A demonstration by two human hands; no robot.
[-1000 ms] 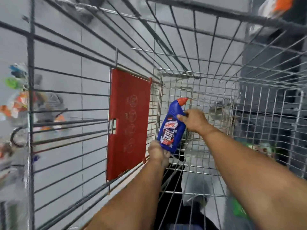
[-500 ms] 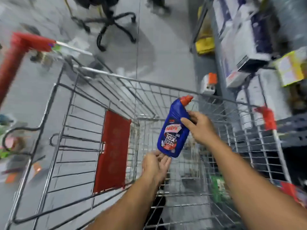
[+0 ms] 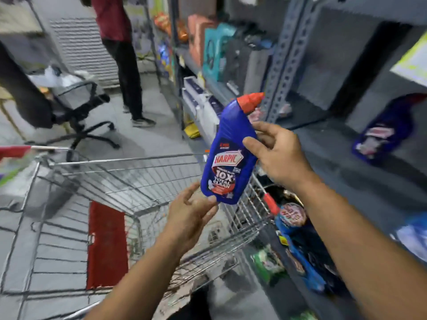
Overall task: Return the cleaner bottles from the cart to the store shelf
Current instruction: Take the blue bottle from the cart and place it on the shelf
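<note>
Head view, bottle: a blue Harpic cleaner bottle with a red-orange angled cap is held up in the air above the right rim of the cart, tilted so the cap leans toward the shelving; it is out of the basket and not on any shelf.
Right hand: the right hand clamps the bottle's upper body from the side, thumb across the front, fingers wrapped behind where I cannot see them.
Left hand: the left hand sits under the base with palm up and fingers spread, fingertips touching the bottom edge; it props rather than closes.
Cart: the wire shopping cart stands below and left of the hands, its red seat flap folded against the near end; the basket floor is smeared by blur and partly hidden by the left forearm.
Shelf: the grey metal store shelf runs along the right; a second blue bottle stands on it, its label too blurred to read.
Lower shelf: blue and green packs lie beneath, unreadable, cut by the right arm.
Background: a person in a red top, cropped at the chest, stands near a black office chair.
Edges: everything near the frame border is streaked.
</note>
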